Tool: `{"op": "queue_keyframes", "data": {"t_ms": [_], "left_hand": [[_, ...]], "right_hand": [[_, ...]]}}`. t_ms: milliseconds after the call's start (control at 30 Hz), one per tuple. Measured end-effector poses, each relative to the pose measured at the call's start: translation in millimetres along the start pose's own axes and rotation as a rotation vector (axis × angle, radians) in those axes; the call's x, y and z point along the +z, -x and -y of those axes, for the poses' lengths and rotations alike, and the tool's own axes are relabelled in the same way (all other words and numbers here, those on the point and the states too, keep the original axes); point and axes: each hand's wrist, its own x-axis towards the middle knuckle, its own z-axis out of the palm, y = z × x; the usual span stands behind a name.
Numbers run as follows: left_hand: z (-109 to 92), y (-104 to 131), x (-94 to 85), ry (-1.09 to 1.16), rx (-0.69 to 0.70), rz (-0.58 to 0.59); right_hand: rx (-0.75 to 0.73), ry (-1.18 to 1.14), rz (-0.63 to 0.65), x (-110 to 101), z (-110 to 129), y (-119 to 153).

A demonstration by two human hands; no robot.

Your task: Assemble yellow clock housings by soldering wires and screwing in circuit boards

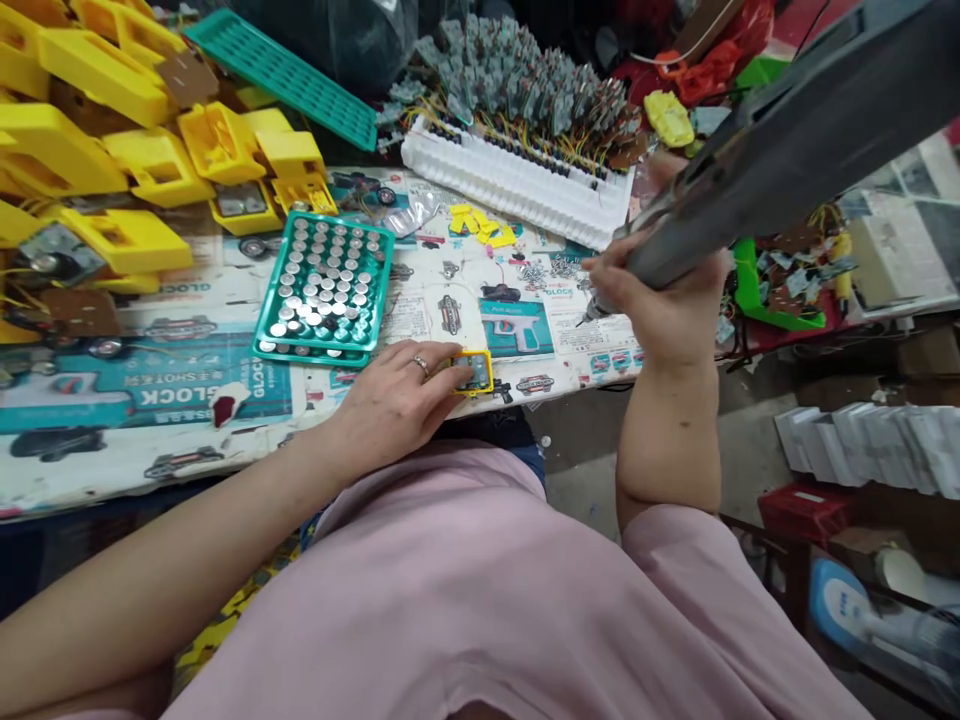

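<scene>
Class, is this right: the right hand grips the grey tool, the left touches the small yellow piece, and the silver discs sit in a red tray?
The tray holding the silver discs is blue-green, not red, as the head view shows; the rest stands.

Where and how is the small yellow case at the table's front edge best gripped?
Likely by the rim of the small yellow case, pinched lightly from the left, where the left hand has its fingers. It lies flat with its grey-filled side up, so gripping that end should leave much of the face uncovered.
</scene>
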Motion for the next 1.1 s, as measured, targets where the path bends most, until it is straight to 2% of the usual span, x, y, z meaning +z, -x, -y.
{"op": "queue_keyframes", "data": {"t_ms": [67, 133, 300, 467, 600, 667, 800, 900, 1000, 1100], "left_hand": [[-0.2, -0.6, -3.3, -0.020, 0.018, 0.010], [-0.5, -1.1, -6.1, -0.040, 0.025, 0.017], [-1.2, -3.4, -7.1, -0.026, 0.019, 0.029], [-2.5, -4.1, -5.8, -0.006, 0.029, -0.011], [-3.1, -3.9, -5.7, -0.027, 0.044, -0.026], [-3.3, -4.1, -5.7, -0.031, 0.046, -0.018], [-3.8, -3.9, -5.2, -0.040, 0.047, -0.028], [-3.9, -2.6, -4.5, -0.050, 0.040, -0.029], [-3.6, -1.6, -3.7, -0.049, 0.028, -0.024], [-3.6, -2.2, -3.5, -0.036, 0.023, -0.028]], "right_hand": [[0.038, 0.049, 0.046, -7.2, 2.1, 4.5], [0.065, 0.003, 0.088, -13.8, 3.7, 9.0], [-0.012, -0.085, -0.118, -11.1, -11.0, 3.5], [0.098, -0.109, -0.318, 3.2, -51.9, -28.5], [0.137, 0.061, -0.463, 17.4, -74.3, -46.1], [0.151, 0.138, -0.466, 23.0, -75.4, -47.4], [0.245, 0.135, -0.335, 25.3, -76.2, -45.9], [0.294, 0.075, -0.271, 25.3, -91.3, -50.2], [0.237, -0.048, -0.361, 28.5, -106.2, -54.4], [0.221, -0.103, -0.445, 31.7, -96.4, -50.4]]}}
